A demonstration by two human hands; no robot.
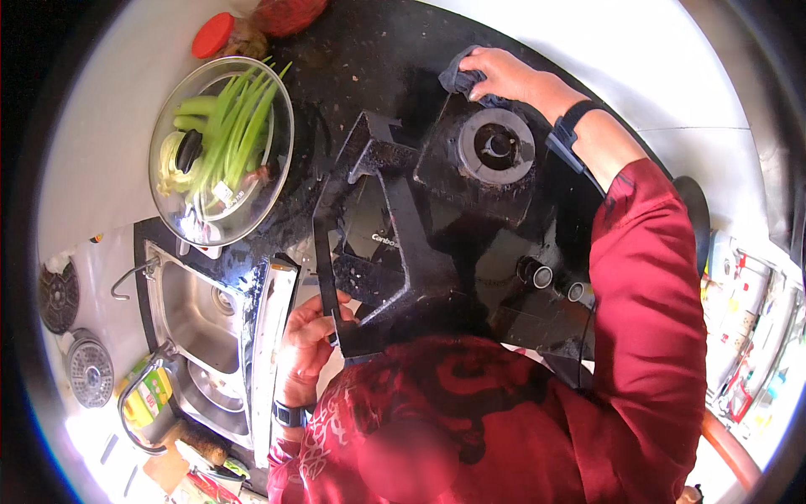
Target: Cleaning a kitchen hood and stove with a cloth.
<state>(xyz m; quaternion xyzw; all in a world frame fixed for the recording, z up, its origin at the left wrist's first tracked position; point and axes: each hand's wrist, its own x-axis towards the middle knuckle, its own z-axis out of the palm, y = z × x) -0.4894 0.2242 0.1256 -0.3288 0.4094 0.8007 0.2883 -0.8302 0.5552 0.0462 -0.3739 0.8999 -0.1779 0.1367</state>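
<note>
My left hand (pixel 307 343) grips the near left corner of a black metal pan support frame (pixel 412 217). The frame is tilted up in front of my body and covers part of the glass-topped gas stove (pixel 510 252). Bunched under the fingers of my right hand (pixel 507 75) is a dark grey cloth (pixel 461 79). That hand reaches to the far side of the stove, just beyond a round burner (pixel 497 148). Dried residue marks the glass around the burner. Two control knobs (pixel 541 276) sit nearer to me on the right.
A clear glass lid (pixel 285 170) covers spring onions (pixel 236 132) and other vegetables at the left. Behind it stands a red-capped jar (pixel 213 35). A steel double sink (pixel 189 309) with a curved faucet (pixel 129 403) lies left. Beside the sink is a yellow package (pixel 148 400).
</note>
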